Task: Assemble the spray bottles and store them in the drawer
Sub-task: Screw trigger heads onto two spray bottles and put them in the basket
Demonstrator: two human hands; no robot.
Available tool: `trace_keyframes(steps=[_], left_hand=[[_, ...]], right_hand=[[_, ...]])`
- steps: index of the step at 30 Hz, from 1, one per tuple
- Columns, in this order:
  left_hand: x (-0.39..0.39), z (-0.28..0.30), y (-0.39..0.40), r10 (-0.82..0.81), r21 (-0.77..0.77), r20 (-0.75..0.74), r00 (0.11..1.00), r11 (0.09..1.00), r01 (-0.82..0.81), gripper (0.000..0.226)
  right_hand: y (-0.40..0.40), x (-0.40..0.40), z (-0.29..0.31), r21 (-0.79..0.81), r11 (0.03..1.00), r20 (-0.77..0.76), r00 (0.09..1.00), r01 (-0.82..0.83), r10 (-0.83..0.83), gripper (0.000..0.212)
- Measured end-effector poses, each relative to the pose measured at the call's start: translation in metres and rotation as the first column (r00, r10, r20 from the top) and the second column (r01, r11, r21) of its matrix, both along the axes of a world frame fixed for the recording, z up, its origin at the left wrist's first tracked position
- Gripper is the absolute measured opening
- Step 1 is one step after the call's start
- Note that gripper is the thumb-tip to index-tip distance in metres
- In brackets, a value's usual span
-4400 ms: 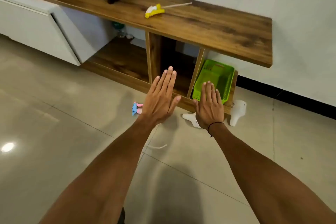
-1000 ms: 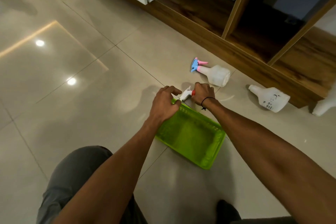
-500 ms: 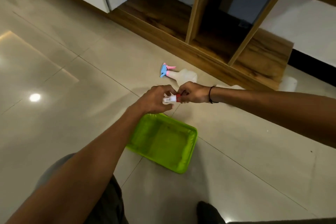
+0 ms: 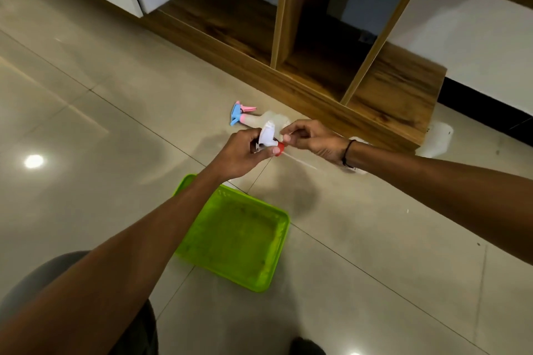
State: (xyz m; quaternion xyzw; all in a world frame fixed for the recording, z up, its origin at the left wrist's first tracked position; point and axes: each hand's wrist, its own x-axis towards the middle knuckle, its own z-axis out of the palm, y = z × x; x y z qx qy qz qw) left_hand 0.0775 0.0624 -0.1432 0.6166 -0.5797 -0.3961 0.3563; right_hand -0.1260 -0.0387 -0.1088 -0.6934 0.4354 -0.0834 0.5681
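Glossy floor tiles (image 4: 101, 135), wood-grain cabinet (image 4: 398, 86)

head cam | looks forward-down | near hands, tiled floor (image 4: 86, 124)

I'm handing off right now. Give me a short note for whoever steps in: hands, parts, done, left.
Left hand grips the white spray head with the red collar. Right hand pinches at the collar where its dip tube comes out.
Green basket sits on the floor, nothing in it.
Done: one bottle with blue-pink head lies assembled.
Left: another white bottle lies by the shelf unit; fit this head, store all.
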Motion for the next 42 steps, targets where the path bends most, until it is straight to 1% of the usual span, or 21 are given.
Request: trace_keyframes(steps=[2,3,4,5,6,7,8,9,10,11,14,16,18,21,22,24,26,30,32,36,42], left_hand=[[-0.001,-0.001,-0.004,0.009,-0.011,-0.011,1.000,1.000,-0.009,0.006],[0.000,-0.004,-0.004,0.009,-0.008,-0.007,1.000,1.000,-0.009,0.005],[0.000,-0.006,-0.004,0.011,0.002,-0.004,1.000,1.000,-0.011,0.004],[0.001,-0.009,-0.005,0.015,0.011,0.001,1.000,1.000,-0.015,0.006],[0.003,-0.011,-0.004,0.016,0.021,0.004,1.000,1.000,-0.016,0.007],[0.004,-0.013,-0.004,0.020,0.026,0.002,1.000,0.999,-0.020,0.006],[0.005,-0.014,-0.005,0.028,0.030,-0.003,1.000,0.999,-0.028,0.006],[0.007,-0.015,-0.005,0.038,0.033,-0.008,0.999,0.999,-0.038,0.004],[0.008,-0.015,-0.006,0.045,0.030,-0.013,0.999,0.999,-0.045,0.003],[0.008,-0.014,-0.006,0.047,0.022,-0.014,0.999,0.999,-0.046,0.003],[0.010,-0.014,-0.005,0.065,0.029,-0.019,0.998,0.998,-0.064,0.003],[0.012,-0.014,-0.004,0.067,0.030,-0.035,0.997,0.997,-0.066,0.010],[0.015,-0.011,-0.004,0.081,0.038,-0.049,0.996,0.996,-0.079,0.017],[0.020,-0.006,-0.004,0.132,0.075,-0.097,0.986,0.989,-0.125,0.028],[0.021,-0.005,-0.004,0.147,0.090,-0.116,0.982,0.986,-0.137,0.028],[0.024,-0.003,-0.003,0.178,0.109,-0.137,0.974,0.981,-0.163,0.023],[0.025,-0.002,-0.004,0.207,0.117,-0.166,0.964,0.975,-0.189,0.021],[0.022,-0.003,-0.008,0.230,0.118,-0.203,0.952,0.971,-0.210,0.029],[0.021,-0.004,-0.009,0.232,0.114,-0.219,0.948,0.971,-0.211,0.025],[0.022,-0.006,-0.012,0.249,0.101,-0.241,0.938,0.968,-0.231,0.016],[0.024,-0.008,-0.012,0.279,0.080,-0.274,0.920,0.960,-0.267,0.018]], right_hand=[[-0.013,-0.017,-0.002,-0.179,0.983,-0.121,0.991,0.034,-0.056,0.040],[-0.021,-0.028,-0.004,-0.296,0.955,-0.247,0.968,-0.022,-0.054,0.040],[-0.028,-0.042,-0.008,-0.421,0.895,-0.423,0.905,-0.148,-0.050,0.041],[-0.034,-0.056,-0.012,-0.492,0.814,-0.601,0.797,-0.308,-0.062,0.044],[-0.038,-0.068,-0.016,-0.499,0.746,-0.732,0.675,-0.440,-0.091,0.049],[-0.041,-0.079,-0.022,-0.466,0.720,-0.814,0.568,-0.514,-0.121,0.058],[-0.044,-0.088,-0.028,-0.421,0.731,-0.862,0.488,-0.538,-0.138,0.067],[-0.045,-0.095,-0.034,-0.378,0.759,-0.888,0.438,-0.529,-0.137,0.077],[-0.044,-0.101,-0.040,-0.341,0.791,-0.902,0.413,-0.508,-0.124,0.085],[-0.043,-0.106,-0.046,-0.314,0.817,-0.906,0.410,-0.484,-0.105,0.091],[-0.035,-0.115,-0.059,-0.310,0.846,-0.887,0.452,-0.433,-0.093,0.103],[-0.029,-0.117,-0.063,-0.346,0.844,-0.857,0.504,-0.409,-0.107,0.102],[-0.022,-0.120,-0.065,-0.385,0.858,-0.792,0.598,-0.339,-0.119,0.097],[-0.003,-0.130,-0.071,-0.441,0.878,-0.627,0.763,-0.183,-0.156,0.093],[0.004,-0.134,-0.073,-0.460,0.878,-0.571,0.802,-0.136,-0.175,0.092],[0.014,-0.139,-0.075,-0.478,0.876,-0.493,0.845,-0.064,-0.207,0.092],[0.018,-0.141,-0.076,-0.474,0.880,-0.448,0.865,-0.017,-0.225,0.093],[0.021,-0.131,-0.072,-0.455,0.891,-0.386,0.899,0.011,-0.208,0.094],[0.023,-0.122,-0.071,-0.440,0.898,-0.362,0.912,0.017,-0.195,0.095],[0.023,-0.113,-0.070,-0.439,0.898,-0.356,0.921,-0.018,-0.156,0.096],[0.023,-0.110,-0.071,-0.453,0.890,-0.368,0.920,-0.052,-0.134,0.096]])
